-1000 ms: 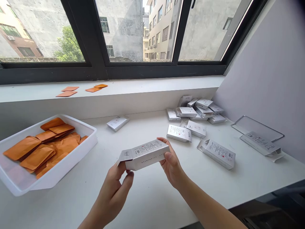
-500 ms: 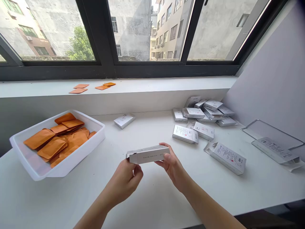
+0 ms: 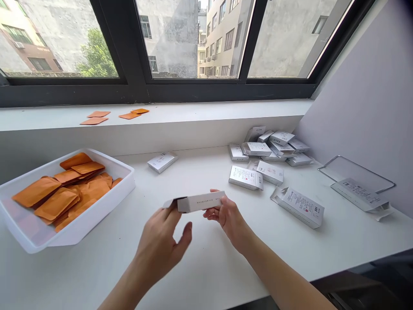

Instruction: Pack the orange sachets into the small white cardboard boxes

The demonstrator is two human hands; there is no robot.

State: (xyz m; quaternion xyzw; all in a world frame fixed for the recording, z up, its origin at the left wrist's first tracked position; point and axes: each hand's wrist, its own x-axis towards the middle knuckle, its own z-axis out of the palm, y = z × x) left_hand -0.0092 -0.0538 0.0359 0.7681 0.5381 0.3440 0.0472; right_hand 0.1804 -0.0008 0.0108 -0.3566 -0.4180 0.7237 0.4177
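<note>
A small white cardboard box (image 3: 201, 202) with printed text is held above the table, lying roughly level. My right hand (image 3: 228, 217) grips its right end between thumb and fingers. At the box's left end a flap (image 3: 170, 202) stands out and the opening looks dark. My left hand (image 3: 163, 239) is at that end, fingers stretched toward the flap and thumb spread away. Its fingertips are partly hidden by the box. To the left, a white plastic bin (image 3: 111, 211) holds several orange packets (image 3: 58, 202).
Several white boxes (image 3: 256, 149) lie piled at the back right, with looser boxes (image 3: 300, 206) in front. One box (image 3: 162, 162) lies alone near the sill. A thin wire frame (image 3: 358, 170) leans by the right wall. Orange packets (image 3: 97, 117) lie on the windowsill.
My left hand has uncurled and its thumb has swung away from the fingers. The flap at the box's left end now sticks out further. My right hand keeps its grip. The view has shifted slightly.
</note>
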